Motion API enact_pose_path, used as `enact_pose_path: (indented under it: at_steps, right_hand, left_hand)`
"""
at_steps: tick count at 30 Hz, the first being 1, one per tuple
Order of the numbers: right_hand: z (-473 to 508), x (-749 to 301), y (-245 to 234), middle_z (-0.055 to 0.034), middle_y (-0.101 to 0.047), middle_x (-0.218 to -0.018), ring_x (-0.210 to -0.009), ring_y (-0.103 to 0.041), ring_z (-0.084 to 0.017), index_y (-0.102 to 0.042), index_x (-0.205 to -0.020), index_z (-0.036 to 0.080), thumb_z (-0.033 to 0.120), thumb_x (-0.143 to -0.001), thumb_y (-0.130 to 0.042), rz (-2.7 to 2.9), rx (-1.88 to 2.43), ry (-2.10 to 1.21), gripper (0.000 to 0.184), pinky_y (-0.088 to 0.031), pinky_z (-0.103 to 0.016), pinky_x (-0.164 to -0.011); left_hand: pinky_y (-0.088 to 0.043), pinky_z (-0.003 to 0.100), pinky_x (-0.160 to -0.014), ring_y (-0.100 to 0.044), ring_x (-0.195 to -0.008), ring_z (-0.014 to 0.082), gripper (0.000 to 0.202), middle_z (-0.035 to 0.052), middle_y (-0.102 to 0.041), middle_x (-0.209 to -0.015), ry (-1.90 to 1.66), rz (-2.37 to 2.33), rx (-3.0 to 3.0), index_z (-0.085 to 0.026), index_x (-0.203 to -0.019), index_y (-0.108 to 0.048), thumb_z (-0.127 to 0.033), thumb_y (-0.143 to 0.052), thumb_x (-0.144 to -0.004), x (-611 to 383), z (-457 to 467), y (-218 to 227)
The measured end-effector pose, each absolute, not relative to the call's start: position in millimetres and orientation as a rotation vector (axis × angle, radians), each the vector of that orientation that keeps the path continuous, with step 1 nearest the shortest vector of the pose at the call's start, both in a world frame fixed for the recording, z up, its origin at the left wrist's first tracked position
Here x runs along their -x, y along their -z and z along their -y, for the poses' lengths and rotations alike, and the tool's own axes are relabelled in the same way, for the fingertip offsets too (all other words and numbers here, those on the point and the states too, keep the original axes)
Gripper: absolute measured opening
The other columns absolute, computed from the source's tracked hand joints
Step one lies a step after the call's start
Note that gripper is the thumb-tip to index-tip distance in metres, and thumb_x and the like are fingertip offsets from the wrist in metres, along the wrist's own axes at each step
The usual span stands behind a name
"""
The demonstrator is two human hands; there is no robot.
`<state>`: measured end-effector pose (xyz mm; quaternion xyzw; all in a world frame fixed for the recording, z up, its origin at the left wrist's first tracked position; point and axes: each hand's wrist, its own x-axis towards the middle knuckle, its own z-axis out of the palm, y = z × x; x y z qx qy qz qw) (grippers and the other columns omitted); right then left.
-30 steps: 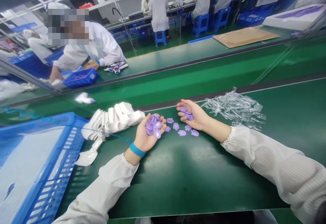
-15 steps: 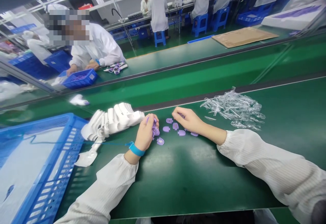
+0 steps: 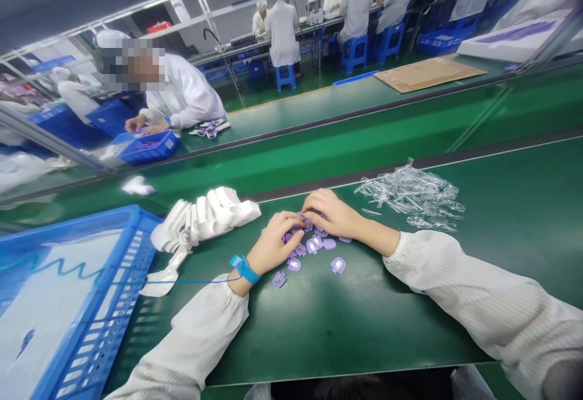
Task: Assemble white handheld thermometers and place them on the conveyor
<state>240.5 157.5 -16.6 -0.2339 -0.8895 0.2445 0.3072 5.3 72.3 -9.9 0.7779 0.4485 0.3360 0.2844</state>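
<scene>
1. Green counter [image 3: 341, 327] on a busy factory line; blue crate [image 3: 91, 303] far left, stacked white shells [image 3: 204, 215] beside it.
2. Left hand [image 3: 273, 245] and right hand [image 3: 332, 215] palm-down, fingertips together over scattered purple pieces [image 3: 313, 244] mid-counter; grip on any single piece impossible to tell.
3. Probably light, stiff, slick: best pinched by the edges.
4. Clear plastic bits [image 3: 410, 196] heaped right.

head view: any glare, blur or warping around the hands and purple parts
Head view: even light, soft sheen on the table, glints on the clear plastic; left hand, right hand and purple parts are sharp, with faint shadows; the right sleeve balloons toward the corner, so wide-angle warping; far workers look softer.
</scene>
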Motion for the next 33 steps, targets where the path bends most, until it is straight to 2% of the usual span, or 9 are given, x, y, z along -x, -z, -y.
enact_pose_path:
  at_steps: [4, 7, 11, 14, 17, 21, 26, 29, 33]
  right_hand:
    - [-164, -276, 16, -0.0179, -0.070, -0.143, -0.137, -0.059, -0.036, -0.072, -0.133, 0.019, 0.054, -0.114, -0.044, 2.436, 0.718, -0.634, 0.049, -0.044, -0.063, -0.117]
    - [-146, -307, 22, -0.0156, -0.051, -0.169, -0.160, -0.040, -0.041, -0.058, -0.160, 0.022, 0.060, -0.112, -0.047, 2.564, 0.816, -0.675, 0.062, -0.033, -0.068, -0.129]
    - [-100, -324, 30, -0.0114, -0.035, -0.179, -0.165, -0.031, -0.043, -0.028, -0.177, 0.031, 0.074, -0.097, -0.066, 2.690, 0.759, -0.609, 0.099, -0.027, -0.067, -0.135]
    - [-82, -315, 33, -0.0147, -0.019, -0.184, -0.167, -0.021, -0.047, -0.015, -0.179, 0.028, 0.083, -0.085, -0.073, 2.737, 0.702, -0.513, 0.123, -0.026, -0.067, -0.134]
    - [-90, -294, 35, -0.0186, -0.015, -0.184, -0.168, -0.015, -0.049, -0.015, -0.179, 0.025, 0.086, -0.081, -0.073, 2.743, 0.676, -0.460, 0.129, -0.024, -0.071, -0.132]
    - [-119, -264, 41, -0.0266, -0.023, -0.180, -0.167, -0.018, -0.049, -0.022, -0.177, 0.015, 0.088, -0.087, -0.066, 2.724, 0.686, -0.446, 0.124, -0.024, -0.073, -0.131]
    - [-136, -253, 47, -0.0298, -0.042, -0.170, -0.157, -0.042, -0.045, -0.015, -0.177, 0.011, 0.079, -0.091, -0.070, 2.631, 0.635, -0.536, 0.122, -0.037, -0.069, -0.126]
    - [-132, -255, 44, -0.0245, -0.058, -0.154, -0.142, -0.054, -0.042, -0.034, -0.171, 0.015, 0.069, -0.098, -0.069, 2.603, 0.681, -0.553, 0.097, -0.050, -0.062, -0.114]
    - [-126, -254, 34, -0.0172, -0.067, -0.125, -0.113, -0.058, -0.034, -0.066, -0.136, 0.017, 0.051, -0.109, -0.059, 2.634, 0.690, -0.481, 0.044, -0.053, -0.053, -0.098]
  left_hand:
    - [-0.040, 0.059, -0.124, -0.054, -0.144, 0.0357, 0.034, 0.0155, -0.062, -0.150, -0.734, -1.297, -2.278, -0.025, -0.135, -0.071, -0.042, -0.067, -0.106, 20, -59, 10]
    - [-0.035, 0.067, -0.128, -0.038, -0.158, 0.0459, 0.078, 0.0204, -0.042, -0.171, -0.558, -1.370, -2.298, -0.027, -0.160, -0.052, -0.066, -0.073, -0.096, 46, -35, 19]
    - [-0.023, 0.077, -0.130, -0.017, -0.166, 0.0565, 0.127, 0.0208, -0.017, -0.183, -0.315, -1.312, -2.411, -0.035, -0.177, -0.016, -0.084, -0.078, -0.077, 64, -3, 30]
    - [-0.022, 0.081, -0.128, -0.009, -0.166, 0.0594, 0.137, 0.0220, -0.006, -0.184, -0.250, -1.316, -2.473, -0.035, -0.178, -0.004, -0.085, -0.079, -0.075, 60, -1, 34]
    - [-0.020, 0.082, -0.127, -0.001, -0.166, 0.0599, 0.143, 0.0244, 0.001, -0.184, -0.223, -1.327, -2.483, -0.033, -0.178, -0.001, -0.088, -0.079, -0.071, 46, -23, 35]
    - [-0.013, 0.078, -0.131, -0.007, -0.169, 0.0538, 0.141, 0.0262, -0.010, -0.183, -0.243, -1.217, -2.457, -0.028, -0.178, -0.008, -0.088, -0.079, -0.072, 22, -67, 34]
    - [-0.027, 0.069, -0.132, -0.033, -0.162, 0.0489, 0.133, 0.0264, -0.034, -0.174, -0.471, -1.159, -2.316, -0.026, -0.176, -0.020, -0.077, -0.087, -0.074, 3, -91, 34]
    - [-0.040, 0.064, -0.125, -0.050, -0.147, 0.0434, 0.103, 0.0205, -0.052, -0.159, -0.551, -1.181, -2.249, -0.028, -0.166, -0.042, -0.069, -0.085, -0.083, 3, -87, 34]
    - [-0.049, 0.056, -0.114, -0.057, -0.126, 0.0357, 0.047, 0.0144, -0.063, -0.135, -0.609, -1.196, -2.247, -0.027, -0.137, -0.066, -0.054, -0.074, -0.099, 1, -78, 30]
